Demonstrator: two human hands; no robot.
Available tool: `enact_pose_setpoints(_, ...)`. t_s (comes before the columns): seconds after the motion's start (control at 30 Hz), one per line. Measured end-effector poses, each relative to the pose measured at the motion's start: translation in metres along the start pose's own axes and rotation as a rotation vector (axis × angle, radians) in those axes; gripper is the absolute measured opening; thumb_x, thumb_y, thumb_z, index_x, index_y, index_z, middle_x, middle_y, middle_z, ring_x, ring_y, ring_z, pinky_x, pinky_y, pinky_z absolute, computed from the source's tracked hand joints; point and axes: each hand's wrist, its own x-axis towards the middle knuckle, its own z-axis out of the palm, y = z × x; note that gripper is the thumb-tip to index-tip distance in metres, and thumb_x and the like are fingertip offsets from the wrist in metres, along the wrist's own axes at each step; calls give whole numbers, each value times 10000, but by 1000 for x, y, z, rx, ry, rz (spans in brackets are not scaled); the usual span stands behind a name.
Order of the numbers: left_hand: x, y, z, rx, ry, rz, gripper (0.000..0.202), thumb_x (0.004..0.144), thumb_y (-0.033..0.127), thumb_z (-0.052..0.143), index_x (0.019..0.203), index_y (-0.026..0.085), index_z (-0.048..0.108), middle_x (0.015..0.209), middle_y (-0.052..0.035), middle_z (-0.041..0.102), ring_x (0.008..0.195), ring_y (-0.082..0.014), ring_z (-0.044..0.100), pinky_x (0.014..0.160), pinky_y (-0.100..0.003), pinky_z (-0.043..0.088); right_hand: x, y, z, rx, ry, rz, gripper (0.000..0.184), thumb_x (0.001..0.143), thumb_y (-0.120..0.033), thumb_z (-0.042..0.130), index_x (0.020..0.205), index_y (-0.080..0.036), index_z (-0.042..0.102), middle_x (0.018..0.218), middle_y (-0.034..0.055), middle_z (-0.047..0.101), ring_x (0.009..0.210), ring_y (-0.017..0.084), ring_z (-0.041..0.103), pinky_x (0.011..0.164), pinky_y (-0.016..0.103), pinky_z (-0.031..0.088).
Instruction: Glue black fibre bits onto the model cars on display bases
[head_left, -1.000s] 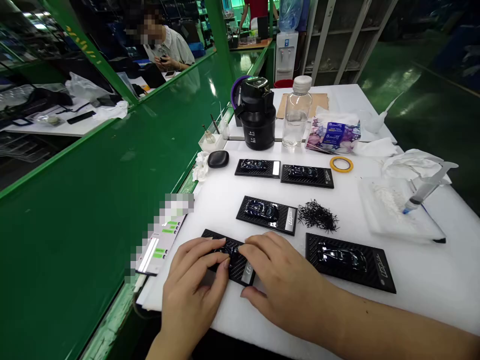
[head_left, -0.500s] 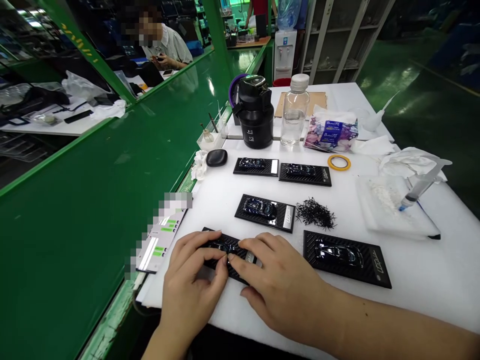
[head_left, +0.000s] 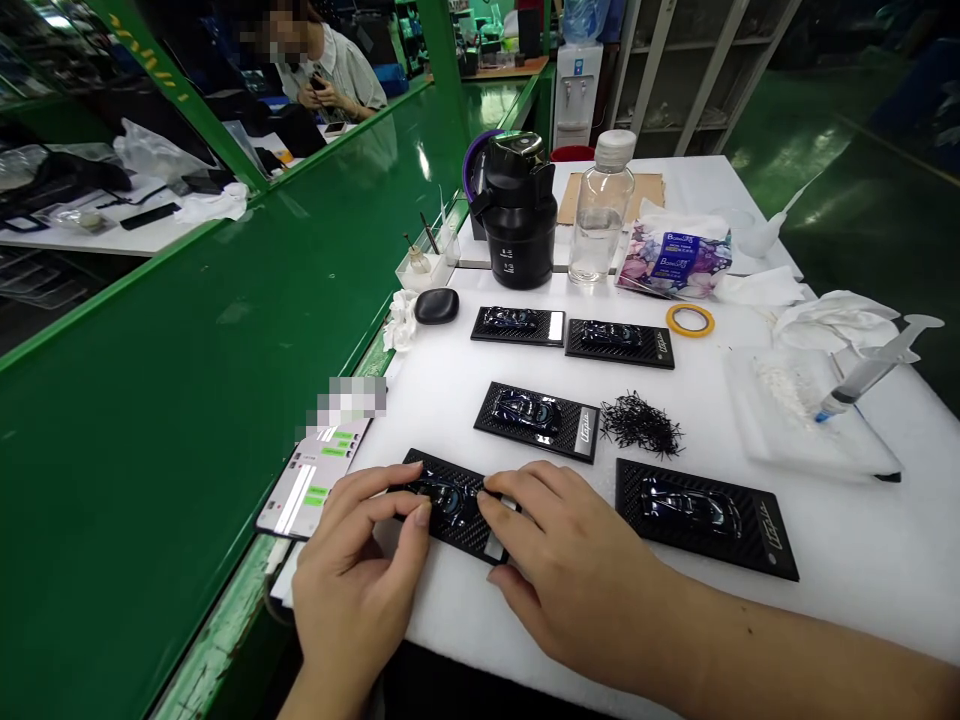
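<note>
A dark blue model car (head_left: 448, 498) sits on a black carbon-patterned display base (head_left: 469, 537) lying at a slant before me. My left hand (head_left: 358, 572) is closed at the car's left end, its thumb and forefinger almost together and another fingertip on the base's far edge. Over the base's right end is my right hand (head_left: 566, 555), fingertips near the car and thumb at the near edge; it partly hides a silver nameplate (head_left: 495, 545). A similar car on a base (head_left: 536, 420) lies just beyond, and another base with a car (head_left: 705, 515) is to the right.
Black thin strips (head_left: 642, 424) form a pile mid-table. Farther back are two more car bases (head_left: 517, 326), yellow tape (head_left: 690, 320), a black jug (head_left: 521, 225), a bottle (head_left: 600, 220) and tissues (head_left: 675, 260). A syringe (head_left: 874, 370) lies right, a phone (head_left: 307, 490) left.
My left hand has drawn back slightly left, away from my right fingertips, uncovering more of the car. The right hand stays on the base. The view has shifted slightly.
</note>
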Motion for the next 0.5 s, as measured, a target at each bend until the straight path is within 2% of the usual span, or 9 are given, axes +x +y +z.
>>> enact_pose_setpoints(0.3, 8, 6, 5, 85, -88, 253, 200, 806, 45, 680, 911, 215, 672, 1141, -56, 667, 1052, -216, 585, 916, -424, 487, 0, -1, -1, 0, 18, -25, 363, 930, -240, 512, 1278, -151, 565, 1280, 99, 560, 1114, 241, 486, 941, 420, 457)
enact_pose_setpoints(0.5, 7, 6, 4, 105, -96, 214, 166, 823, 76, 658, 875, 234, 656, 1174, -51, 651, 1087, -226, 572, 938, -436, 477, 0, 0, 1, -57, -11, -36, 381, 943, -254, 496, 1307, -158, 553, 1273, 116, 554, 1091, 264, 489, 870, 428, 458)
